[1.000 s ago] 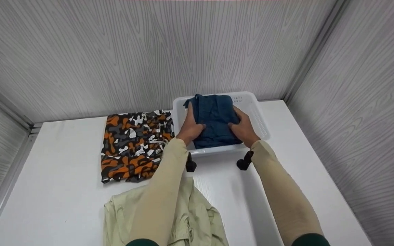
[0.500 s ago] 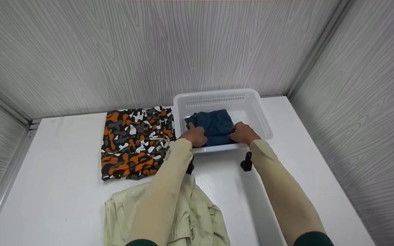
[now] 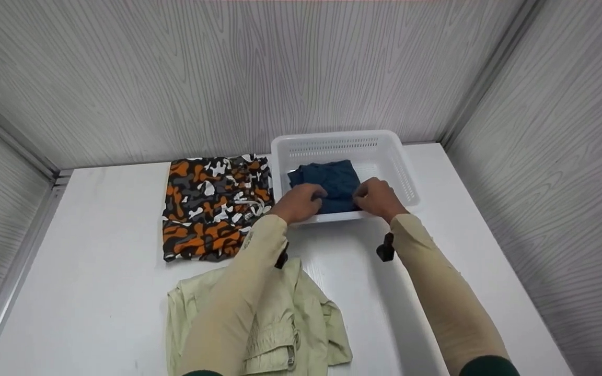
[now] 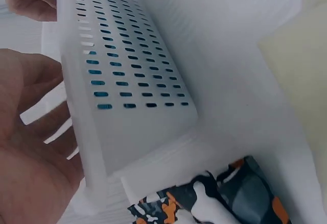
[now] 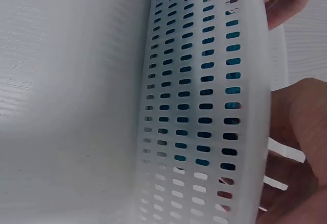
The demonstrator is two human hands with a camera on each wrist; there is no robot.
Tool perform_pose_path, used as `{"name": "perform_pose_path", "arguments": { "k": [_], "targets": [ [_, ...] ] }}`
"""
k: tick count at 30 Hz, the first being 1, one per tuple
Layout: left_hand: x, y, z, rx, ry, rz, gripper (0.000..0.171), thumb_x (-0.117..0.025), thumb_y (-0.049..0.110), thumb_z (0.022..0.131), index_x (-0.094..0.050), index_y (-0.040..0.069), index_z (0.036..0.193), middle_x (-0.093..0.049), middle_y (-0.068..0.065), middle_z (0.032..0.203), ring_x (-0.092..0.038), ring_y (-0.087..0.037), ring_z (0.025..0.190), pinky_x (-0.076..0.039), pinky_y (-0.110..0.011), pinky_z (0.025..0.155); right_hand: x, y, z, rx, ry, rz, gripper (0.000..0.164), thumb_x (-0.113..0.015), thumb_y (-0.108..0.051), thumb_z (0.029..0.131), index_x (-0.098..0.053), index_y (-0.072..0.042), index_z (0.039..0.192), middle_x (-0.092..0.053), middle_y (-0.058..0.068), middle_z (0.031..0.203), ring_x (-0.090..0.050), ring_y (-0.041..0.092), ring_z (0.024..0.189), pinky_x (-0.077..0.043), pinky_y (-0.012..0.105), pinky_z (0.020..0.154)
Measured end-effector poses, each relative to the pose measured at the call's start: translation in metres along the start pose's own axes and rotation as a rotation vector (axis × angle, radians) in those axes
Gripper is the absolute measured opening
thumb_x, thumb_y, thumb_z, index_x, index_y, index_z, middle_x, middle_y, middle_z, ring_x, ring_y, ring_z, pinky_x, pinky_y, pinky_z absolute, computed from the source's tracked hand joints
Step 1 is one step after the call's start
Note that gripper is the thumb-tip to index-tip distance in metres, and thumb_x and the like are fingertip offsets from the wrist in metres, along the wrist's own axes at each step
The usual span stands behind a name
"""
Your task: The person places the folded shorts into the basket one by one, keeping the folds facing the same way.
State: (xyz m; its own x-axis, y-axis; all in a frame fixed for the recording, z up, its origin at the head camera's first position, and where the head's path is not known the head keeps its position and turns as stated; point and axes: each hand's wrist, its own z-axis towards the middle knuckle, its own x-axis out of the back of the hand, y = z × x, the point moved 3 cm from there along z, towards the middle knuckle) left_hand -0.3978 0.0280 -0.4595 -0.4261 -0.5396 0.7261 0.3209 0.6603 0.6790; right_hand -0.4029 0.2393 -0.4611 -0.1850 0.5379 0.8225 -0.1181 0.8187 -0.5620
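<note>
A folded dark blue garment (image 3: 330, 177) lies in the white plastic basket (image 3: 337, 137), toward its front left. My left hand (image 3: 299, 202) is over the basket's front left part, its fingertips at the garment's near edge. Over the garment's near right corner is my right hand (image 3: 379, 197), with thumb and fingers bent loosely downward. In the left wrist view, the relaxed, spread fingers (image 4: 48, 127) of the left hand reach in behind the perforated wall. The right wrist view has the right hand's fingers (image 5: 286, 178) partly hidden by the rim. Neither hand visibly grips the garment.
A folded orange, black and white camouflage garment (image 3: 207, 201) lies left of the basket. Nearer, a pale green garment (image 3: 301, 324) is spread partly under the left forearm. A wood-grain panel (image 3: 217, 78) stands right behind the basket, another (image 3: 557, 156) along the right.
Both hands lowered the folded blue garment into the basket, and it now lies flat inside. Their grip has loosened, and the hands have lifted slightly from it.
</note>
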Motion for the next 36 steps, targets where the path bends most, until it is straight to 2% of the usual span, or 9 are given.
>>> {"name": "perform_pose_path", "arguments": {
  "k": [7, 11, 14, 18, 21, 23, 28, 32, 36],
  "targets": [
    [0.018, -0.002, -0.048, -0.081, 0.116, -0.077, 0.033, -0.049, 0.015, 0.107, -0.062, 0.01, 0.136, -0.064, -0.009, 0.132, -0.061, -0.022, 0.116, -0.049, -0.041, 0.099, -0.002, -0.003, -0.028, 0.163, 0.132, 0.192, 0.021, -0.06, -0.008, 0.101, -0.073, 0.003, 0.113, -0.071, 0.02, 0.114, -0.066, 0.029, 0.105, -0.052, 0.046, 0.093],
    [0.026, -0.01, -0.089, -0.128, 0.187, -0.071, 0.029, -0.051, 0.014, 0.106, -0.065, 0.01, 0.131, -0.065, -0.007, 0.128, -0.061, -0.022, 0.115, -0.049, -0.041, 0.099, -0.011, 0.001, -0.049, 0.261, 0.249, 0.236, 0.02, -0.06, -0.004, 0.1, -0.073, 0.003, 0.114, -0.071, 0.018, 0.115, -0.066, 0.029, 0.108, -0.051, 0.044, 0.096],
    [0.023, -0.019, -0.125, -0.165, 0.217, -0.043, 0.029, -0.053, 0.016, 0.106, -0.066, 0.012, 0.131, -0.063, -0.007, 0.129, -0.058, -0.024, 0.12, -0.047, -0.042, 0.1, -0.021, 0.006, -0.07, 0.342, 0.38, 0.219, 0.021, -0.062, 0.003, 0.097, -0.072, 0.003, 0.116, -0.07, 0.018, 0.118, -0.064, 0.032, 0.115, -0.049, 0.043, 0.1],
    [-0.001, -0.036, -0.184, -0.129, 0.217, 0.033, 0.031, -0.059, 0.019, 0.104, -0.064, 0.014, 0.134, -0.057, -0.011, 0.137, -0.05, -0.033, 0.128, -0.043, -0.052, 0.104, -0.041, 0.012, -0.098, 0.424, 0.514, 0.169, 0.026, -0.062, 0.01, 0.093, -0.07, 0.004, 0.118, -0.066, 0.02, 0.128, -0.059, 0.034, 0.125, -0.046, 0.042, 0.106],
    [-0.032, -0.049, -0.225, -0.032, 0.192, 0.087, 0.04, -0.062, 0.025, 0.102, -0.059, 0.016, 0.14, -0.049, -0.019, 0.143, -0.042, -0.042, 0.132, -0.037, -0.062, 0.106, -0.056, 0.015, -0.117, 0.417, 0.537, 0.172, 0.028, -0.062, 0.01, 0.093, -0.069, 0.006, 0.119, -0.064, 0.021, 0.132, -0.057, 0.035, 0.129, -0.044, 0.044, 0.107],
    [-0.057, -0.057, -0.241, 0.022, 0.159, 0.097, 0.049, -0.063, 0.031, 0.101, -0.053, 0.019, 0.148, -0.042, -0.023, 0.148, -0.036, -0.046, 0.136, -0.031, -0.066, 0.108, -0.066, 0.019, -0.125, 0.373, 0.509, 0.216, 0.028, -0.062, 0.009, 0.094, -0.068, 0.007, 0.122, -0.063, 0.022, 0.133, -0.057, 0.035, 0.128, -0.047, 0.044, 0.105],
    [-0.106, -0.065, -0.253, 0.048, 0.055, 0.119, 0.053, -0.046, 0.047, 0.107, -0.035, 0.038, 0.158, -0.019, -0.024, 0.163, -0.01, -0.052, 0.149, -0.007, -0.073, 0.113, -0.091, 0.027, -0.132, 0.169, 0.284, 0.331, 0.04, -0.06, -0.002, 0.099, -0.055, 0.005, 0.139, -0.061, 0.023, 0.132, -0.064, 0.035, 0.113, -0.056, 0.046, 0.089],
    [-0.12, -0.064, -0.241, 0.052, 0.038, 0.168, 0.049, -0.036, 0.048, 0.109, -0.033, 0.044, 0.158, -0.009, -0.022, 0.167, 0.001, -0.05, 0.151, 0.004, -0.072, 0.114, -0.103, 0.023, -0.129, 0.015, 0.098, 0.4, 0.053, -0.06, -0.017, 0.103, -0.043, 0.001, 0.149, -0.061, 0.022, 0.129, -0.065, 0.033, 0.106, -0.056, 0.045, 0.084],
    [-0.13, -0.058, -0.22, 0.043, 0.004, 0.206, 0.048, -0.034, 0.049, 0.109, -0.034, 0.045, 0.157, -0.005, -0.019, 0.168, 0.004, -0.046, 0.152, 0.007, -0.069, 0.115, -0.108, 0.017, -0.124, -0.094, -0.005, 0.484, 0.063, -0.062, -0.028, 0.102, -0.036, -0.001, 0.153, -0.058, 0.022, 0.127, -0.063, 0.034, 0.109, -0.057, 0.044, 0.083]
  ]
}}
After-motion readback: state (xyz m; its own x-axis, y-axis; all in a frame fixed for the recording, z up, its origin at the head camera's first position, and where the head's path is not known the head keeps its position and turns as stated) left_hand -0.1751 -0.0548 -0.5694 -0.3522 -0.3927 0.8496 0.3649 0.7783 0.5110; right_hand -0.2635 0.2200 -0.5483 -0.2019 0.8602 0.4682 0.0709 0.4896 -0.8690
